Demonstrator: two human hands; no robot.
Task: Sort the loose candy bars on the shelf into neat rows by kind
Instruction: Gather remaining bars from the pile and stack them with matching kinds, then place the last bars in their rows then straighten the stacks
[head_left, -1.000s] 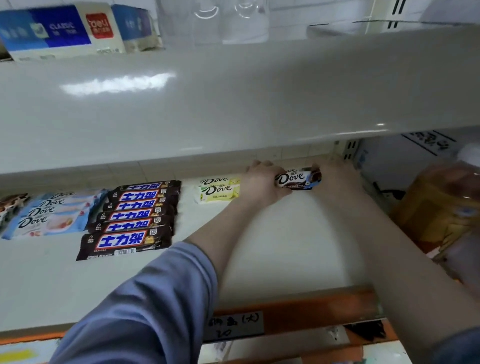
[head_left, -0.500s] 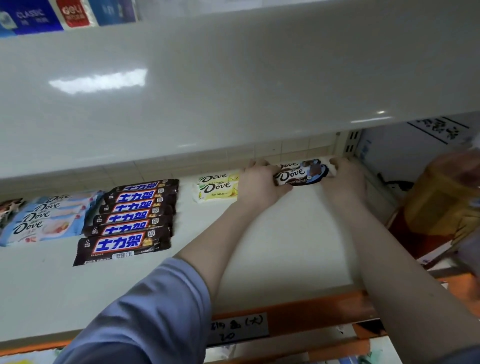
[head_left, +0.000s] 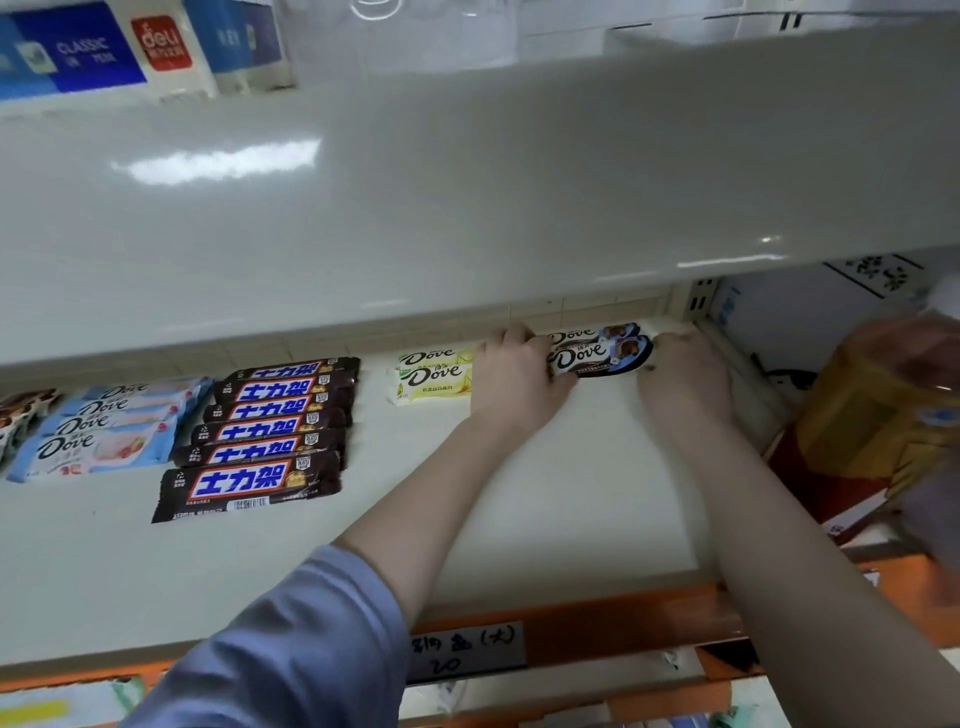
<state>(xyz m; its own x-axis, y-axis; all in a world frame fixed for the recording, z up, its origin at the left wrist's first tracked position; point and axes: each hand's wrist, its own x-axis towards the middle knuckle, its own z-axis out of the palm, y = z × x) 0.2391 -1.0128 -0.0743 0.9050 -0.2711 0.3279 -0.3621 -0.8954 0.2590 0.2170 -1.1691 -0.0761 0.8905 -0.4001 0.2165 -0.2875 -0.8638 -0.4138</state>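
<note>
Two dark Dove bars (head_left: 597, 352) lie one behind the other at the back right of the white shelf (head_left: 571, 493). My left hand (head_left: 519, 379) grips the left end of the front bar, and my right hand (head_left: 680, 379) presses its right end. Left of them lie two yellow Dove bars (head_left: 434, 376). Further left is a row of several dark brown bars with blue labels (head_left: 265, 436), then a row of light blue Dove bars (head_left: 98, 431). Part of another dark pack (head_left: 21, 415) shows at the far left edge.
The upper shelf board (head_left: 467, 182) hangs low over the candy and hides the back of the shelf. A blue and white box (head_left: 130, 47) stands on top of it. A large yellow bottle (head_left: 883, 415) stands at the right. An orange price rail (head_left: 597, 618) runs along the front edge.
Both hands pushed the front dark Dove bar back and slightly right, so it now lies against a second dark Dove bar near the rear wall.
</note>
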